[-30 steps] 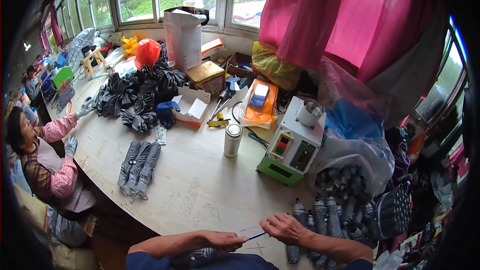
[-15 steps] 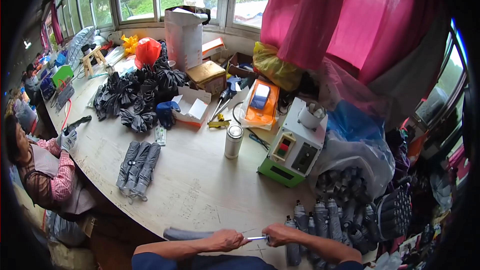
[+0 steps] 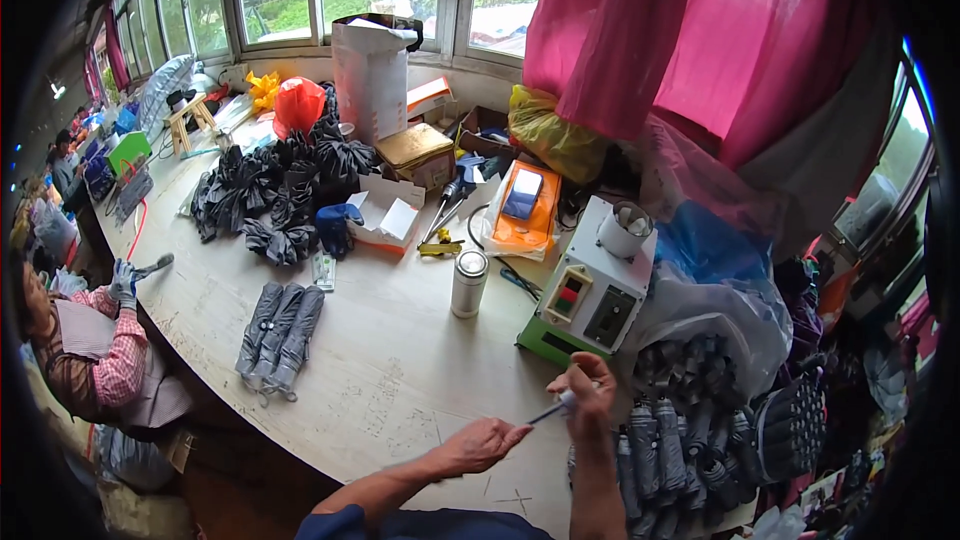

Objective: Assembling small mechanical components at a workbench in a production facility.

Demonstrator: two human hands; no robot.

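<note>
My left hand (image 3: 475, 448) is closed above the near edge of the table, at one end of a thin umbrella shaft (image 3: 545, 413). My right hand (image 3: 588, 388) is raised to the right of it, its fingers curled round the pale upper end of the shaft. The shaft slants up to the right between the two hands. The umbrella's cloth does not show now. Several grey folded umbrellas (image 3: 650, 445) lie beside my right forearm. Three more folded grey umbrellas (image 3: 278, 338) lie side by side farther left on the table.
Behind my right hand stands a green-and-grey machine (image 3: 590, 280) with a switch. A steel flask (image 3: 468, 283) is left of it. Dark bundled cloth (image 3: 270, 185), a white open box (image 3: 385, 215) and a phone (image 3: 523, 192) lie farther back. A co-worker (image 3: 110, 340) sits at the left.
Both hands rose from the table's near edge, the right one farther and turned upright. The shaft, level before, now slants. Grey umbrella cloth under my left forearm has gone from view.
</note>
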